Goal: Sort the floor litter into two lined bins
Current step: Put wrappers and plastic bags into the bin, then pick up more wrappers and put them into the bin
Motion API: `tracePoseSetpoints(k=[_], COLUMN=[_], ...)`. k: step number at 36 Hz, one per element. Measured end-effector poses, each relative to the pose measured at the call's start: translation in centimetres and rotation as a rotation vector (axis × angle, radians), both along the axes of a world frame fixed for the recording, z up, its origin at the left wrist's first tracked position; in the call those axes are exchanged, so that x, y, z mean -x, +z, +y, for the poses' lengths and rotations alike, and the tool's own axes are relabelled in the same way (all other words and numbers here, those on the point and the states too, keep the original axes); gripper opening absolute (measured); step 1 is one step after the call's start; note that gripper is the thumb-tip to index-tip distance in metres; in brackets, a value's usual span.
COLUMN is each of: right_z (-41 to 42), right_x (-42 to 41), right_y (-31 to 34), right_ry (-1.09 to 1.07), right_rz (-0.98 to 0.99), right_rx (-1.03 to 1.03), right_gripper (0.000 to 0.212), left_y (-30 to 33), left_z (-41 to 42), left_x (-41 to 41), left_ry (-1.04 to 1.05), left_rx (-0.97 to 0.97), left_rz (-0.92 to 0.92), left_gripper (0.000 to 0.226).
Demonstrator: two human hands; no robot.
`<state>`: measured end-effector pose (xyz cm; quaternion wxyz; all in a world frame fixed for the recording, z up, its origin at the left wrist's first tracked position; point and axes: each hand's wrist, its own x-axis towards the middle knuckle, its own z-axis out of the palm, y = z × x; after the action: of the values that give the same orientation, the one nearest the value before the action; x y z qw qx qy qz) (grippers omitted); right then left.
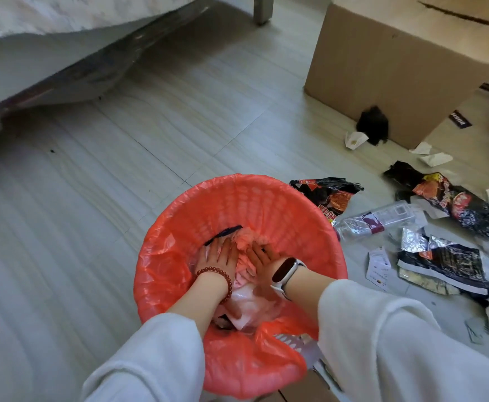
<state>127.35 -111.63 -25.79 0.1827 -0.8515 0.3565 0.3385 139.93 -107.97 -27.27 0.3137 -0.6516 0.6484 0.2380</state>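
The red-lined bin [237, 204] stood on the floor, both hands deep inside. The left hand [217, 256] and right hand [259, 256] lay flat, fingers straight and together, pressing crumpled liner into the base. Advisable: press evenly outward, seating the liner fully. Snack wrappers [327, 195] and a plastic bottle [379, 221] lay beside it, unsorted.

Both forearms angled forward and down, white sleeves pushed up. Left hand [218, 255] flat, fingers straight, palm down. Right hand [259, 256] same, just beside it. Beads on left wrist, watch on right.
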Motion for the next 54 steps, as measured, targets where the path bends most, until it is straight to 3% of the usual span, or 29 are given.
tracePoseSetpoints(k=[1,3,5,7,9,12,16,20,24,27,32,38,42,46,48,50,54], right_z=[-0.2,-0.4,-1.0,-1.7,-2.1,-2.2,-2.0,-1.2,0.6,3.1,9.8,19.3,24.7,28.0,28.4,28.1,26.7], right_x=[0.0,0.1,0.5,1.4,2.3,4.7,9.9,17.6,27.4,34.8,44.7,51.9,54.6,56.0,56.5,57.1,58.6], right_y=[0.2,1.6,3.9,7.0,9.6,13.3,17.5,18.9,17.9,15.5,9.2,0.4,-3.8,-7.3,-8.3,-8.8,-9.2], right_ry=[-0.033,-0.053,-0.036,-0.046,-0.088,-0.172,-0.351,-0.6,-0.825,-1.025,-1.34,-1.656,-1.682,-1.488,-1.474,-1.54,-1.695], right_rz=[-0.025,-0.052,-0.117,-0.208,-0.343,-0.566,-0.876,-0.979,-0.986,-0.933,-0.874,-0.763,-0.601,-0.448,-0.472,-0.532,-0.526], right_rx=[0.002,-0.002,-0.033,-0.076,-0.043,0.085,0.241,0.327,0.441,0.489,0.488,0.557,0.624,0.496,0.488,0.521,0.642], right_gripper=[0.064,0.066,0.068,0.055,0.038,0.03,0.026,0.025,0.023,0.023,0.022,0.023,0.025,0.053,0.059,0.052,0.049], left_y=[0.9,3.0,5.2,7.8,10.3,13.8,17.1,18.5,17.5,15.1,8.6,0.0,-3.5,-4.9,-5.5,-6.2,-8.1], left_z=[-0.3,-0.8,-1.5,-2.3,-3.0,-3.7,-4.4,-5.5,-5.7,-4.7,-0.7,6.1,9.0,9.9,9.8,9.6,9.3], left_x=[-0.2,-0.7,-1.1,-1.3,-1.1,0.5,5.6,13.7,24.2,31.8,41.1,46.4,48.7,51.8,53.5,54.9,56.0], left_ry=[-0.031,-0.046,-0.016,-0.014,0.034,0.176,0.216,0.099,-0.086,-0.204,-0.194,-0.207,-0.256,-0.426,-0.56,-0.65,-0.676], left_rx=[-0.034,-0.064,-0.055,0.028,0.18,0.49,0.921,1.079,1.001,0.836,0.557,0.268,0.193,0.16,0.161,0.142,0.115], left_rz=[0.008,0.062,0.143,0.213,0.288,0.413,0.667,0.796,0.862,0.923,0.988,0.917,0.867,0.715,0.59,0.498,0.429], left_gripper=[0.131,0.135,0.12,0.093,0.059,0.037,0.024,0.03,0.023,0.024,0.026,0.03,0.036,0.061,0.073,0.08,0.07])
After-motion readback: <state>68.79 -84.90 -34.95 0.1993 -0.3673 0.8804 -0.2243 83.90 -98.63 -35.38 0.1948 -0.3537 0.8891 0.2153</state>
